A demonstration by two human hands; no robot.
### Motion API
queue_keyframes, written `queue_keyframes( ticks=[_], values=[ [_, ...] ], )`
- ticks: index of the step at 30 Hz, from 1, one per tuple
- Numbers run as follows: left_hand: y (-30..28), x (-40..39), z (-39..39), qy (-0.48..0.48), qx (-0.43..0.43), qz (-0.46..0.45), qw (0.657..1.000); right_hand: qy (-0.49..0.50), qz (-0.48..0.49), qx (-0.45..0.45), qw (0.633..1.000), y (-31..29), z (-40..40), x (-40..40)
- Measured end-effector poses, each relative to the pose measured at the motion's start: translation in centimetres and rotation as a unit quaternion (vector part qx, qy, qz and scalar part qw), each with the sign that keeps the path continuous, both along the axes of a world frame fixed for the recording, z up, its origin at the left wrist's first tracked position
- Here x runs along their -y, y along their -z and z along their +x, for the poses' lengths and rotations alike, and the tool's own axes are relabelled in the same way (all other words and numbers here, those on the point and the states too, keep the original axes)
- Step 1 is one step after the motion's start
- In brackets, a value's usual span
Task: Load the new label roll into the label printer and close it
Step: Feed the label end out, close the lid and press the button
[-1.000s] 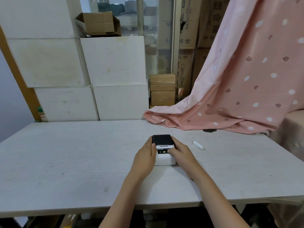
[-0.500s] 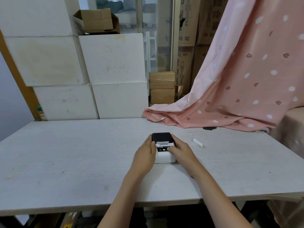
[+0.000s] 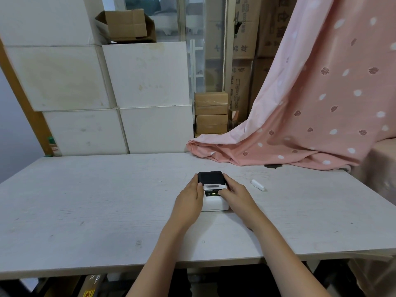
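A small white label printer (image 3: pixel 214 203) with a black lid stands in the middle of the whitish table (image 3: pixel 107 200). The lid lies flat and a green light glows on its front panel. My left hand (image 3: pixel 188 200) clasps the printer's left side, thumb on its top edge. My right hand (image 3: pixel 235 195) clasps the right side, with the thumb resting on the front panel beside the light. A small white cylinder (image 3: pixel 257 185), perhaps a label core, lies on the table to the right of the printer. No label roll is visible.
A pink patterned cloth (image 3: pixel 310 116) drapes from the upper right onto the table's far right edge. White boxes (image 3: pixel 139 86) and brown cartons (image 3: pixel 211 113) stand stacked behind the table. The near table edge runs just below my forearms.
Both hands stay on the printer. My right thumb has shifted slightly on the front panel, and the view has tilted a little.
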State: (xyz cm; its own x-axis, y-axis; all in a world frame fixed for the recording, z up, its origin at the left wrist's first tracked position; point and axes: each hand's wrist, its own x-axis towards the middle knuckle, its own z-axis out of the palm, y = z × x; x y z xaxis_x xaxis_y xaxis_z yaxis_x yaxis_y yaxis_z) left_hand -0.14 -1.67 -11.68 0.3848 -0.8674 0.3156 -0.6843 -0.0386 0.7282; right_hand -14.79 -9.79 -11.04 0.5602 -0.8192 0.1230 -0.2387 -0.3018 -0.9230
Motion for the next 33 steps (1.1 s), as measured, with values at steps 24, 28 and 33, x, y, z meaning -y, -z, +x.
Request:
queue_keyframes(
  ticks=[24,28,33],
  values=[
    [0.28,0.24,0.19,-0.001,0.010,0.002,1.000,-0.002,0.008,0.007,1.000,-0.29,0.07,-0.21],
    [0.33,0.31,0.28,-0.002,0.009,0.001,1.000,-0.003,0.001,0.002,1.000,0.00,0.13,-0.02],
    [0.54,0.64,0.49,-0.005,0.011,0.002,1.000,-0.001,0.007,0.013,1.000,-0.10,-0.05,-0.06]
  ],
)
